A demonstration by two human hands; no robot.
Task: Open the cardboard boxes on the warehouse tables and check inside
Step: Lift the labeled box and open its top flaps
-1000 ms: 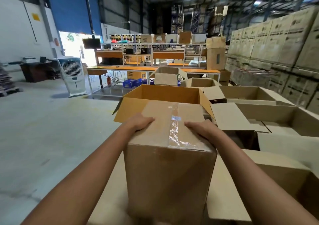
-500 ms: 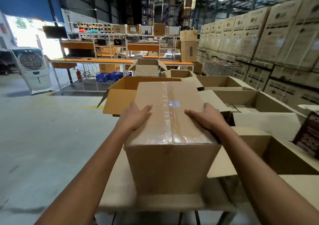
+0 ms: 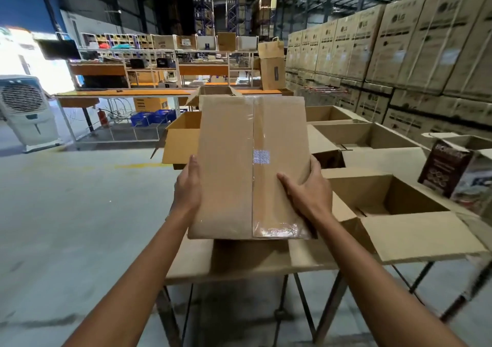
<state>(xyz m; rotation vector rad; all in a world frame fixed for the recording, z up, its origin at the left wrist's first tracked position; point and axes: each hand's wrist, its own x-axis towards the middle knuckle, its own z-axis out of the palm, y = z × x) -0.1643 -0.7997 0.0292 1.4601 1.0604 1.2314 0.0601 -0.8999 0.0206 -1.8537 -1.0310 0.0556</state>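
Head view has the taped box (image 3: 239, 165) front and center, and you've got it held up between both hands with the sealed face tipped toward you. Clear tape (image 3: 253, 123) runs down the middle seam, and there's a small white label (image 3: 261, 156) on it just above your right thumb. Flaps are all closed.

Your left hand (image 3: 187, 187) grasps the box's left edge, thumb pointing up along the front and the fingers hidden behind the cardboard. Your right hand (image 3: 306, 195) is clamped on the right edge, thumb laid across the front face and fingers wrapped around the side. So neither one is free; both are gripping the box.

Its lower edge hangs over the near end of the cardboard-covered table (image 3: 314, 261), right below your wrists. Can't tell if it's actually touching there.

Just right of your right hand sits an open box (image 3: 386, 200) with its flap (image 3: 420, 237) folded out toward you, and more open boxes (image 3: 367, 136) line up past it. Another open one (image 3: 181, 139) peeks out beyond your left hand, behind the box you're holding. Farther right there's a dark printed carton (image 3: 450, 168), tilted. Stacked cartons (image 3: 399, 40) wall off the right side, orange workbenches (image 3: 127, 93) run across well beyond your hands, and a white air cooler (image 3: 25, 112) stands far off to the left.
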